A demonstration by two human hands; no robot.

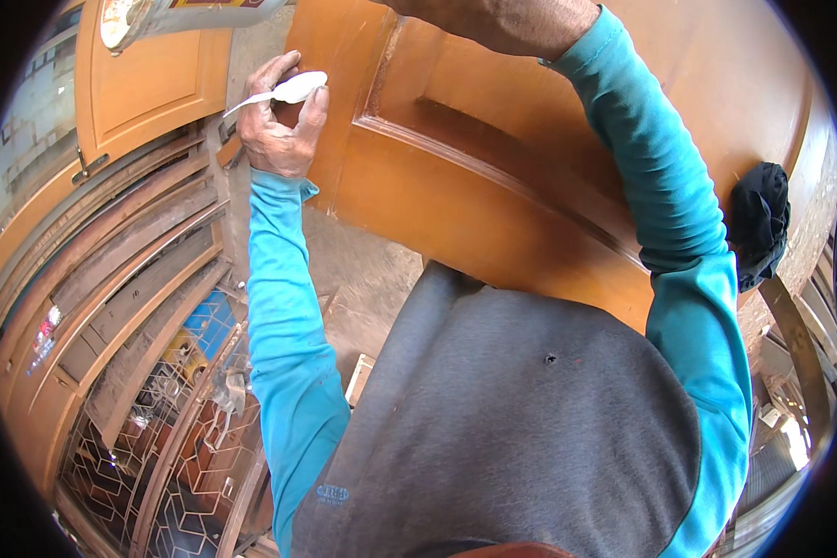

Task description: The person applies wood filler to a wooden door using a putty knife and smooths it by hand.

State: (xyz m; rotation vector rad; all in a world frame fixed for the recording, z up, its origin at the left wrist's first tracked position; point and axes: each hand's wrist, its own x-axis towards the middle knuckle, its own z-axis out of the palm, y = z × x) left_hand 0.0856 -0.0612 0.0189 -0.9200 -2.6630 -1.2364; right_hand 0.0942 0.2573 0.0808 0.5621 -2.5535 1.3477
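Left hand holds a white spoon-shaped piece by wooden door. Right hand cropped, can't tell its grip.

A broad orange-brown wooden panel spreads before the person, its supports hidden from view. Set in from its left and near edges, a moulding borders a recessed field. Close to its right edge sits a crumpled black cloth; whether it lies on the panel or just beyond is unclear. Past the near-left corner shows the grey-brown floor, where a pale wooden piece appears to lie, partly covered.
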